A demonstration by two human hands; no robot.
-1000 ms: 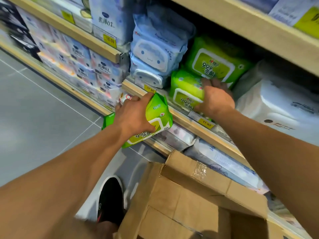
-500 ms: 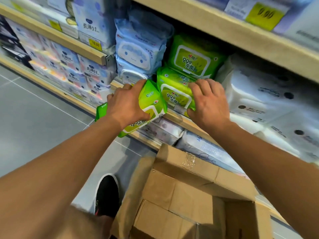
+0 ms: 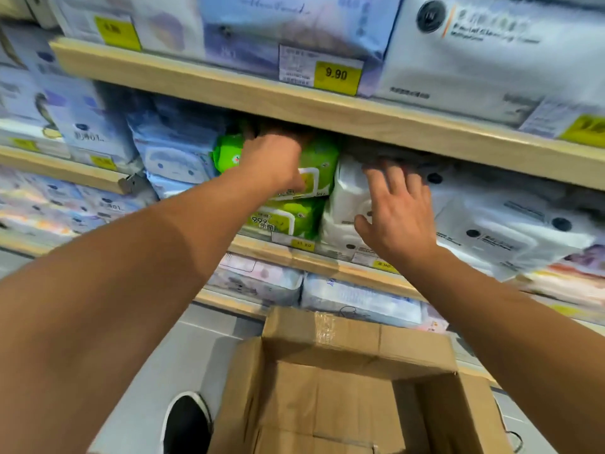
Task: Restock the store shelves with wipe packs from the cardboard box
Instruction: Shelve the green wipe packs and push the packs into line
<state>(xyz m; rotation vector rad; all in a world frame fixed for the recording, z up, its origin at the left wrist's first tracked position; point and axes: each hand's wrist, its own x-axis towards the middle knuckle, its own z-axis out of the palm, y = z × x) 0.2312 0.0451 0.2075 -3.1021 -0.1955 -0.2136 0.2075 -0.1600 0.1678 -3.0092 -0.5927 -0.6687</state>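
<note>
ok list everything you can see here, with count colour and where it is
green wipe packs: two plainly in view, stacked on the middle shelf; the upper one is under the left hand
white packs: several, middle shelf, right of the green ones
pale blue packs: at least two, stacked left of the green ones
shelf boards: pale wood, tiered
price tags: several, yellow, on shelf edges and packs
lower-shelf packs: several, pale blue and white
cardboard box: one, brown, open, below the shelves
floor: grey
shoe: one, black with a white sole, on the floor
left hand: grip on the upper green pack
right hand: fingers spread, on a white pack
</note>
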